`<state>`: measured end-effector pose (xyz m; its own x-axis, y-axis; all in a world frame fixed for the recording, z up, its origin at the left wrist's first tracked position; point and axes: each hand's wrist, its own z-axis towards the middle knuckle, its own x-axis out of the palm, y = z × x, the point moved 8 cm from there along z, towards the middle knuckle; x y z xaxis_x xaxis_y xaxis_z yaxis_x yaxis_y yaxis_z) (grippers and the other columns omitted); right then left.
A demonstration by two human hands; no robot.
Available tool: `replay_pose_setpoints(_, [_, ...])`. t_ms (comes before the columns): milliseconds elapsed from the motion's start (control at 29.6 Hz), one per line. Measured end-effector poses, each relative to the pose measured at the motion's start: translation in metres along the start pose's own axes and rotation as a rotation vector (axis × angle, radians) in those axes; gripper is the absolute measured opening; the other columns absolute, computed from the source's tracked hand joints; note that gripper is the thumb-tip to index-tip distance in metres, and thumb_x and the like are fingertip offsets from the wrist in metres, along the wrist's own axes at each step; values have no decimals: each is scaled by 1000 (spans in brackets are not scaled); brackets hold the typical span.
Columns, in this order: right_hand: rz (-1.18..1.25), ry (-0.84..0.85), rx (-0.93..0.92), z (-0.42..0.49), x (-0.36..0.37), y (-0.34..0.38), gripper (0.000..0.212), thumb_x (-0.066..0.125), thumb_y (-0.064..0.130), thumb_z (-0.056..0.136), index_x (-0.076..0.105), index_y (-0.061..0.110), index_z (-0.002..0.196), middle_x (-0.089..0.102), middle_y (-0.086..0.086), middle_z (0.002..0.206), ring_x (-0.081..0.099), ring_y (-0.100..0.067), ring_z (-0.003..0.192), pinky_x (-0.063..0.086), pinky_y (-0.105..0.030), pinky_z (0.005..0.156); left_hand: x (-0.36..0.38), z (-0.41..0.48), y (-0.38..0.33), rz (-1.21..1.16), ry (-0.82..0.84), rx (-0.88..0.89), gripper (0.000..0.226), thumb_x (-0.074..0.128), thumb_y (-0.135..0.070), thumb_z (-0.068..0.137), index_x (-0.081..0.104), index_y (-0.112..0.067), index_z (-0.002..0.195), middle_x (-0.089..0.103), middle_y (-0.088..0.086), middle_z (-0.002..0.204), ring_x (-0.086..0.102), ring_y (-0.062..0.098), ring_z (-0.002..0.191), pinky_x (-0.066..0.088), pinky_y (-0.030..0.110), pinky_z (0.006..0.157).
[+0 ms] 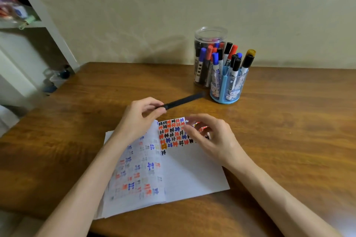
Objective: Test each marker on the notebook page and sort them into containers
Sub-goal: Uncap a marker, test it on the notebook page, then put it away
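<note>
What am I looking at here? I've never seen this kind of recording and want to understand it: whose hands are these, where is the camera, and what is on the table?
There is no machine: these are a person's two bare hands, filmed by one wide-angle camera worn on the head, looking forward and down. On the wooden table lies an open notebook, its pages covered with small black, red, blue and orange test marks. Behind it stand a clear jar and a blue holder, both full of markers. The left hand grips a black marker above the page. The right hand hovers over the notebook with loosely curled fingers; it is blurred, but nothing shows in it.
</note>
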<state>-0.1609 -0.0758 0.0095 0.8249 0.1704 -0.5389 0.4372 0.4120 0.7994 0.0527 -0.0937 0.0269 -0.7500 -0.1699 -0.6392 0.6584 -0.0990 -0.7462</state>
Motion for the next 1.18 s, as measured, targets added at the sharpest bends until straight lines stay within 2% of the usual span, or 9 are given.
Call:
replay_pose_setpoints(135, [385,-79,132,0,0,-3,36,73,40,92,73,17,121,79,5,105,76,-8,96,63,-27,77,14,-31,-24,-102,195,83,18,72,-24,95,71,-29,112,76,-17,103,71,2,102,59,27,89])
replay_pose_setpoints(236, [503,-125,155,-4,4,-1,26,72,31,96,76,9,110,76,6,83,71,-6,75,54,-20,64,24,-43,-29,-72,272,122,26,75,-33,92,68,-36,116,73,-23,107,68,-2,106,60,24,87])
replay_pose_setpoints(304, [505,-132,152,-6,6,-2,22,70,29,99,78,8,104,74,4,76,67,-6,66,51,-19,62,28,-47,-29,-83,269,125,31,77,-38,87,69,-36,117,74,-23,107,69,-3,105,60,25,87])
replay_pose_setpoints(506, [495,-146,89,-4,2,5,18,67,21,101,75,6,95,71,-13,76,67,-15,69,55,-25,67,19,-50,-11,-44,167,144,20,69,-19,98,77,-29,113,75,-14,90,71,8,85,58,28,74])
replay_pose_setpoints(675, [482,-169,164,-3,-14,-6,24,66,29,101,72,7,95,72,-10,79,66,-16,71,56,-27,71,4,-53,9,-139,148,97,13,61,-25,102,72,-28,107,72,-10,90,67,15,88,57,26,75])
replay_pose_setpoints(810, [441,-48,163,-4,16,4,22,66,29,102,73,9,97,73,-10,77,65,-18,63,55,-27,62,6,-54,10,-113,126,109,14,60,-29,103,70,-29,112,72,-20,96,67,3,95,55,17,73])
replay_pose_setpoints(911, [384,0,147,-7,29,7,14,70,21,100,74,9,94,75,-6,76,68,-17,62,55,-26,61,6,-55,13,-119,114,104,17,62,-30,102,70,-27,117,73,-19,101,71,4,96,60,27,77])
replay_pose_setpoints(1012, [306,31,117,-7,36,11,8,73,19,98,75,15,91,76,2,79,72,-13,69,60,-31,65,3,-56,15,-119,92,101,19,63,-31,101,71,-26,118,74,-18,102,72,5,94,60,33,77])
replay_pose_setpoints(1181, [211,35,94,-6,43,10,9,73,19,97,76,23,90,78,7,87,75,-15,80,60,-31,71,1,-58,13,-78,61,132,23,64,-36,100,72,-26,119,72,-22,106,67,-3,103,58,24,77])
